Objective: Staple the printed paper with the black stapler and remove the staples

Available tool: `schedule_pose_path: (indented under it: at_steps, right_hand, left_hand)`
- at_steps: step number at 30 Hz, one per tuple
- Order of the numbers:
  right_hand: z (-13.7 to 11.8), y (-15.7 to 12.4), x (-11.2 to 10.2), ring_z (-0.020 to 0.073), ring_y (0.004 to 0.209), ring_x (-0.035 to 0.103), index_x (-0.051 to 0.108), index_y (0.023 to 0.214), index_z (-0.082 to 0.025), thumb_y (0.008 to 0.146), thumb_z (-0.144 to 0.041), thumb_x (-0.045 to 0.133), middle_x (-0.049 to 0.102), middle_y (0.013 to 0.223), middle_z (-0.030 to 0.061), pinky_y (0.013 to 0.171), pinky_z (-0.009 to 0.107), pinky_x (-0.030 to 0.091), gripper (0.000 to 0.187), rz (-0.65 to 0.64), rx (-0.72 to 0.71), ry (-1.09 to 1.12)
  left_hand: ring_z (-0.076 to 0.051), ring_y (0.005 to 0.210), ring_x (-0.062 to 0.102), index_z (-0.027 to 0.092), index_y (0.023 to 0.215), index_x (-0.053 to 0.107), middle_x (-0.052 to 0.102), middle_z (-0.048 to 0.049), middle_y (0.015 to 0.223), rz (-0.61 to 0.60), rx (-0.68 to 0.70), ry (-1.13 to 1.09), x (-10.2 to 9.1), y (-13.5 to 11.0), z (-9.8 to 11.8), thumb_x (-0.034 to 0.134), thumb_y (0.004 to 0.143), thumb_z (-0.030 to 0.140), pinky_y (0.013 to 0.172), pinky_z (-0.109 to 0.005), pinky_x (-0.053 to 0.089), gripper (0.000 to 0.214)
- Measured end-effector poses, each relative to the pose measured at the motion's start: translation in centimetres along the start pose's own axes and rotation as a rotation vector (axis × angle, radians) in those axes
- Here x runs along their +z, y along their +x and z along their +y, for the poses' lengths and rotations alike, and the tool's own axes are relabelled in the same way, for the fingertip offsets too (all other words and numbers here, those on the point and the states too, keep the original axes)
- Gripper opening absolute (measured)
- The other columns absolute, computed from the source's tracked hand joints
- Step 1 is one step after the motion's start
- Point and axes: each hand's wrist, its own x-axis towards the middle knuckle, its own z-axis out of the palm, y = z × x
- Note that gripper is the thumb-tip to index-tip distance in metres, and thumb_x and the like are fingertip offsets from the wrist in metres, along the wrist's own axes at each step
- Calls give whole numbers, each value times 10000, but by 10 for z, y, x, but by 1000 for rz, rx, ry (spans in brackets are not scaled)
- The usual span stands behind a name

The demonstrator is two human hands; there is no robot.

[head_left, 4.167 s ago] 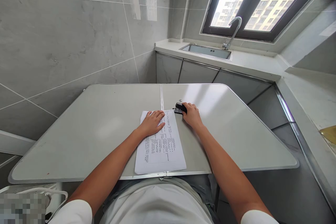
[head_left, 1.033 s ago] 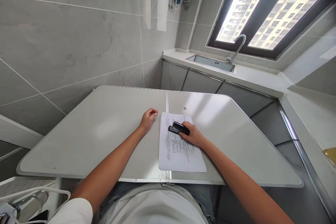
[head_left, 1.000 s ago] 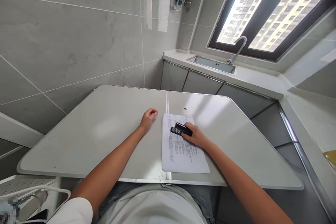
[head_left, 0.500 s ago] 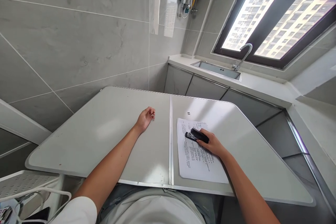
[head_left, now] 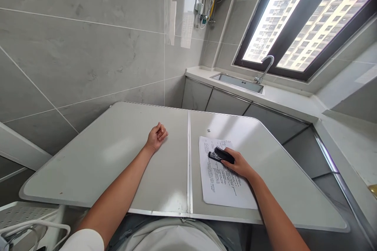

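My right hand [head_left: 240,163] is wrapped round the back end of a black stapler [head_left: 219,155], whose two arms spread apart toward the left. The stapler is over a printed sheet of paper [head_left: 219,198], on the right half of the table. My left hand [head_left: 157,137] rests on the left half of the table with its fingers curled into a loose fist, and nothing shows in it. Two tiny dark pieces [head_left: 208,130] lie just beyond the paper's top edge; they are too small to name.
The pale folding table [head_left: 97,160] has a metal seam [head_left: 189,164] down its middle. Behind it run a counter with a sink [head_left: 238,81] and a tap [head_left: 266,68], below a window. A white rack [head_left: 32,219] stands at the lower left.
My left hand has shifted slightly left and its fingers have curled in more. My right hand still holds the stapler over the paper. The whole view has tilted a little upward.
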Motion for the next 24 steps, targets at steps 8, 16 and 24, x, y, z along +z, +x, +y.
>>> schedule_pose_path:
  at_steps: [8,16,24]
  right_hand:
    - [19,3,-11,226,848,590,659,1110,-228,960,-550,506,660,946,47,783,338,469,387,436,169,169]
    - [59,-4,-19,213,612,527,661,865,-222,689,-375,529,574,623,4,674,357,407,268,814,593,-80]
    - [14,8,-14,210,682,597,585,875,-224,717,-391,580,651,740,26,767,379,464,229,934,504,-72]
  left_hand:
    - [13,350,211,221,993,645,593,68,774,83,126,-11,-5,6,-4,745,907,297,466,-205,371,153]
    - [-157,1005,709,231,932,616,649,-8,1139,135,149,-127,-6,10,-5,848,746,135,979,-337,532,312]
    - [-112,626,539,189,698,540,472,28,622,35,95,-229,-4,4,-1,647,717,48,690,-282,475,178]
